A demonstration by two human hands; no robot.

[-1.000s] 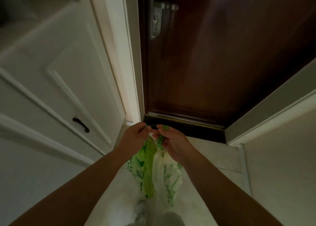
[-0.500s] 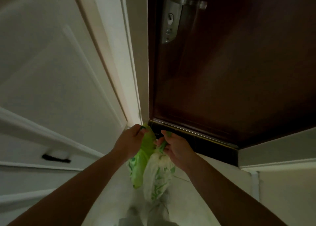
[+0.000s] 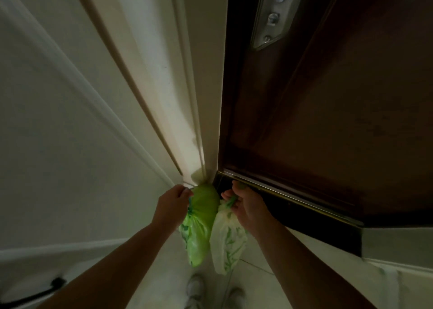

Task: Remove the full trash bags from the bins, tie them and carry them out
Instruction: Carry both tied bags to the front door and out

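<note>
Two small full trash bags hang in front of me above the floor. The green bag [image 3: 201, 222] hangs from my left hand [image 3: 172, 206], whose fingers are closed on its gathered top. Beside it, touching, the white bag with green print [image 3: 228, 240] hangs from my right hand [image 3: 248, 206], which pinches its green tie. Both hands are held low, close to the bottom corner of the dark wooden door [image 3: 328, 112].
The brown door is closed, with a metal lock plate [image 3: 271, 16] at the top. A white door frame [image 3: 187, 86] and white cabinet front with a black handle [image 3: 35, 292] stand at left. My shoes [image 3: 194, 287] are on the pale tiled floor. A white wall is at right.
I have come closer to the door, which now fills more of the view. My hands have moved slightly apart, and the two bags now hang separately.
</note>
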